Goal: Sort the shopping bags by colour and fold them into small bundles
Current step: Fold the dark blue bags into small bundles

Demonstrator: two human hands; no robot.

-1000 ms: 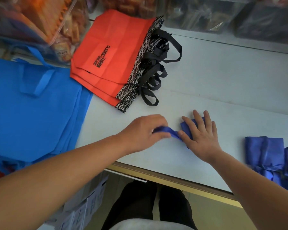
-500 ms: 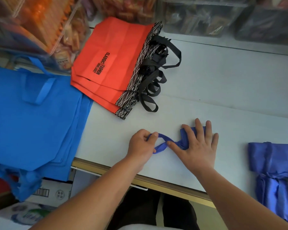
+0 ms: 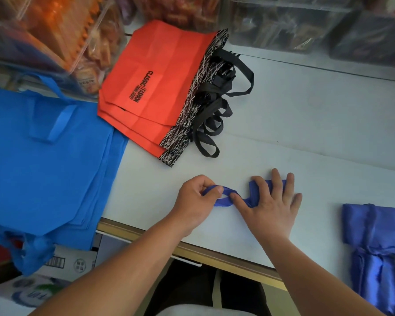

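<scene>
A: So, where is the bag being worked on?

B: The dark blue bag [image 3: 269,187] lies folded small under the right hand [image 3: 269,206], whose fingers are spread straight and press it flat on the white table [image 3: 306,133]. Its strap [image 3: 222,203] runs out from beneath the right thumb to the left hand [image 3: 196,201], which pinches the loop between thumb and curled forefinger.

A: How should the wrap go, in your view?

B: I judge the strap is meant to be wound round the bundle. Hold the loop taut from the left fingertips. Lift the right fingers only one side at a time, so the folds do not spring open. Lay the strap over the middle, not a corner. The fabric looks thin and slippery, so slack would likely let it slide off.

A: And beyond the hands?

B: Well to the right of the right fingers lie finished bundles [image 3: 372,229] of the same blue. Ahead of the left fingers sits a stack of red bags [image 3: 160,65] with black handles [image 3: 217,99]. Far to their left, flat bright blue bags [image 3: 43,167] overhang the table edge.

A: Anything readable?

B: The top red bag bears "CLASSIC | FASHION" in black; the smaller line beside it is too small to read. A cardboard box [image 3: 62,263] below the bright blue bags shows a barcode; its other marks are blurred.
</scene>
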